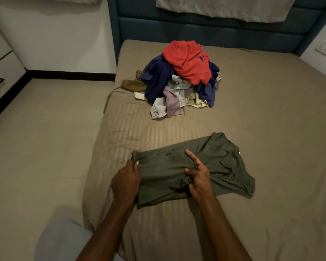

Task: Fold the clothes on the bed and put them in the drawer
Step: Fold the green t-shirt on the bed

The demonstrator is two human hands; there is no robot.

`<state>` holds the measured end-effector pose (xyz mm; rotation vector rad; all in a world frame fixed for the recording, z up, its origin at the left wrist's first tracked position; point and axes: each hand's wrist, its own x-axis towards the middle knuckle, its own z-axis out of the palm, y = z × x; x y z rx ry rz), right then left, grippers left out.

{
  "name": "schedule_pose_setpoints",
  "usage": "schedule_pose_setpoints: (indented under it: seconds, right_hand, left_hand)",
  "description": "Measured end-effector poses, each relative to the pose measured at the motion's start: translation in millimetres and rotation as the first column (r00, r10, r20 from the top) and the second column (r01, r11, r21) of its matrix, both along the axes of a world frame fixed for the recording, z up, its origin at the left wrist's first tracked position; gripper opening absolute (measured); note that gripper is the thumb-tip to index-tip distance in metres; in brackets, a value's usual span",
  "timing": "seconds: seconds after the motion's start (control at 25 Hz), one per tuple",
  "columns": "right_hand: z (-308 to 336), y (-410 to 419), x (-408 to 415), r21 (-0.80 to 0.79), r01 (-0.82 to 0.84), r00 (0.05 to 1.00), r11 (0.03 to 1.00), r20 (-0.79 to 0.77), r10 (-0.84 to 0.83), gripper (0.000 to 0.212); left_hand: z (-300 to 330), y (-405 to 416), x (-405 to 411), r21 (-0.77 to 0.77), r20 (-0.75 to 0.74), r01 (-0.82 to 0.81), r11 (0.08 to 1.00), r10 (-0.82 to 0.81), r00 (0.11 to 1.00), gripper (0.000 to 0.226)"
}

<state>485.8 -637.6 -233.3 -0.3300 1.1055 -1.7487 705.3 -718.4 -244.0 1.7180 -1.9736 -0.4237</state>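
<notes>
Left hand [126, 180]: I'm seeing it gripping the green shirt [211, 161] edge.
Right hand [198, 176]: pinching a fold, apparently.
Pile [181, 78]: lying beyond.

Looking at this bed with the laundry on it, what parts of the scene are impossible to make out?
Head view only:
- Pile of clothes: the red garment and the other top layers bury the lower ones, so no count is possible.
- Green shirt: the left hand and right hand cover parts of it, and its folds hide its underside.
- Drawer unit: cut off by the left edge.

Blue padded headboard [205, 32], wall socket [325, 48]
</notes>
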Motion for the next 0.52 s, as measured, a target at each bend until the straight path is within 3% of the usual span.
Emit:
schedule_pose_setpoints:
  seconds: [0.12,0.2,0.28,0.36,0.4,0.44,0.52]
  right_hand:
    - [2,8,-13,0.195,-0.027,0.904,0.980,-0.413,0.107,0.071]
    - [5,19,-5,0.233,0.028,0.683,0.972,-0.715,0.152,0.059]
    - [12,10,2,0.219,0.146,0.363,0.965,-0.919,0.153,0.048]
    - [21,-24,2,0.298,0.299,0.090,0.907,-0.955,0.284,0.035]
    - [23,-45,0,0.376,0.352,0.004,0.857,-0.916,0.400,0.031]
    - [24,-63,-5,0.449,0.379,-0.045,0.809,-0.864,0.501,0.029]
    - [21,-93,-17,0.538,0.348,-0.027,0.768,-0.813,0.582,0.017]
  left_hand:
    - [0,-3,2,0.012,-0.021,-0.046,0.999,0.046,0.999,0.046]
    - [-8,-1,3,-0.035,-0.006,-0.020,0.999,0.019,1.000,0.058]
    - [-10,-2,2,0.035,-0.004,-0.004,0.999,0.004,1.000,0.063]
    - [-10,-3,4,0.081,0.002,-0.022,0.997,0.022,1.000,0.068]
    - [-9,-3,5,0.083,0.027,-0.020,0.996,0.017,0.999,0.075]
    - [-7,-2,5,0.078,0.044,-0.010,0.997,0.006,0.999,0.082]
    - [-7,0,7,0.073,0.039,0.023,0.997,-0.025,0.999,0.093]
